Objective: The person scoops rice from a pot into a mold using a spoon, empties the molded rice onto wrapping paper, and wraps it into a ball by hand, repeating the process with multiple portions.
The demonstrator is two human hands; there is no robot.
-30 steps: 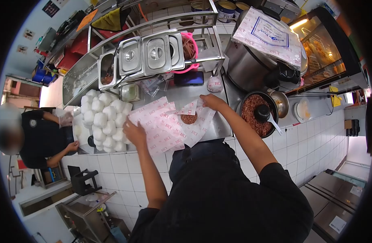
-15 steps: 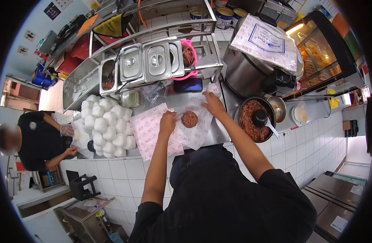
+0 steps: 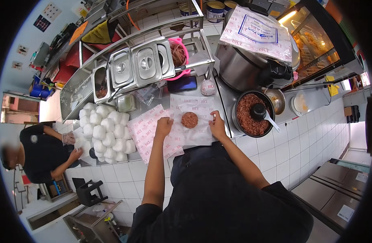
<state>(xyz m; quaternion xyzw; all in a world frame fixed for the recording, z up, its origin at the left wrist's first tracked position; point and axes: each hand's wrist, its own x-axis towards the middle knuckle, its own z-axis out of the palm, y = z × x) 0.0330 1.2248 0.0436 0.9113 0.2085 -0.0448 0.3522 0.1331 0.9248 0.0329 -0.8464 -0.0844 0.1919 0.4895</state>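
A round mound of reddish-brown rice (image 3: 189, 120) sits in the middle of a printed wrapping paper sheet (image 3: 198, 137). My left hand (image 3: 164, 126) is closed at the sheet's left edge, fingers pinching the paper. My right hand (image 3: 217, 124) pinches the right edge. Under and left of this sheet lies a pile of pink-printed wrapping papers (image 3: 147, 128). A paper-wrapped bundle (image 3: 207, 87) rests beyond the sheet, beside a dark phone (image 3: 182, 83). To the right stands a black pan of red-brown rice (image 3: 247, 111) with a white-handled scoop (image 3: 271, 121) in it.
Many white wrapped bundles (image 3: 109, 133) are piled at left; beyond them a co-worker in black (image 3: 42, 150) handles paper. Lidded steel pans (image 3: 147, 62) stand on a rack behind. A large cooker (image 3: 244, 67), a metal bowl (image 3: 276, 99) and a lit display case (image 3: 315, 44) are right.
My right hand has come from the sheet's far right corner down to its right edge. The sheet now lies flatter and straighter around the rice mound. The camera view has shifted slightly.
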